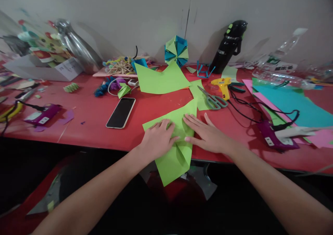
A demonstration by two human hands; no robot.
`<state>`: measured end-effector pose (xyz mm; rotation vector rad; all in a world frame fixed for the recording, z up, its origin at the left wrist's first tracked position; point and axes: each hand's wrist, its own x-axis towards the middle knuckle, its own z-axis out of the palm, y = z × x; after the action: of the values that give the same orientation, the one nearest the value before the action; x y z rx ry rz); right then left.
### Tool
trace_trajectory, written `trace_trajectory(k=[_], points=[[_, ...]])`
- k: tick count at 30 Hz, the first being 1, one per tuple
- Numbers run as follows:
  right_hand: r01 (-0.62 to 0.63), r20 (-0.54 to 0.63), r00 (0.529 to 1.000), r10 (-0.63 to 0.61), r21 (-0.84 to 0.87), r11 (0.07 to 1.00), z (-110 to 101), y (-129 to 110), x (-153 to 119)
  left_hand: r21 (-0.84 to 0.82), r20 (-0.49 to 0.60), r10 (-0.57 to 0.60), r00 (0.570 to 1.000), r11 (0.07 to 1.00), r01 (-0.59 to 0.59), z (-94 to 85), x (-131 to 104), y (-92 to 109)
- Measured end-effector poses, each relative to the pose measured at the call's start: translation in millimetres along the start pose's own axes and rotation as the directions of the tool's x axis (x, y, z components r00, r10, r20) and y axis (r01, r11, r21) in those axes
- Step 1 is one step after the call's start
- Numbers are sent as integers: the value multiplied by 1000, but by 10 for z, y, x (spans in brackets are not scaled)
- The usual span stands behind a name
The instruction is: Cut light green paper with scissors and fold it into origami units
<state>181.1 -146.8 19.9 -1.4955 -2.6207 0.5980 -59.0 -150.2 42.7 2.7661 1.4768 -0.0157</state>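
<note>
A sheet of light green paper (170, 169) lies at the table's front edge, its near part hanging past the edge. It has a raised fold between my hands. My left hand (157, 139) rests on the sheet's left side, fingers a little bent and thumb stretched toward the middle. Flat on the right side lies my right hand (209, 135), its fingers spread and pointing left. Neither hand grips the paper. Just beyond it are another green sheet (161, 80) with a curved cut edge, a smaller green piece (201, 101) and grey-handled scissors (214, 101).
A phone (121, 113) lies left on the red table (91, 132). Right are a yellow glue gun (222, 87), its cord, a purple power strip (275, 137) and coloured paper (293, 101). A black bottle (227, 47) and paper ball (176, 51) stand by the wall.
</note>
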Motion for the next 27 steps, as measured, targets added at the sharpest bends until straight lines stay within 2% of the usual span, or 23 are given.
trace_trajectory(k=[12, 15, 18, 21, 23, 25, 27], points=[[-178, -175, 973, 151, -151, 972, 6, 383, 244, -38, -5, -4, 1000, 999, 4, 32, -19, -15], [-229, -246, 953, 177, -203, 952, 9, 338, 274, -41, -10, 5, 1000, 999, -6, 26, -18, -12], [-216, -291, 946, 143, -236, 947, -18, 151, 277, -49, -8, 6, 1000, 999, -6, 17, -16, -10], [-68, -259, 966, -5, -271, 960, -39, -51, 272, -52, -7, 0, 1000, 999, 0, 14, -15, -10], [8, -192, 980, -59, -258, 966, -26, -89, 279, -57, -3, 0, 1000, 998, 0, 14, -15, -11], [-7, -143, 989, -26, -223, 975, -3, -14, 294, -60, -2, 5, 1000, 998, -5, 14, -15, -14], [-84, -154, 987, 53, -202, 976, 4, 141, 313, -56, -2, 10, 1000, 998, -10, 14, -14, -17]])
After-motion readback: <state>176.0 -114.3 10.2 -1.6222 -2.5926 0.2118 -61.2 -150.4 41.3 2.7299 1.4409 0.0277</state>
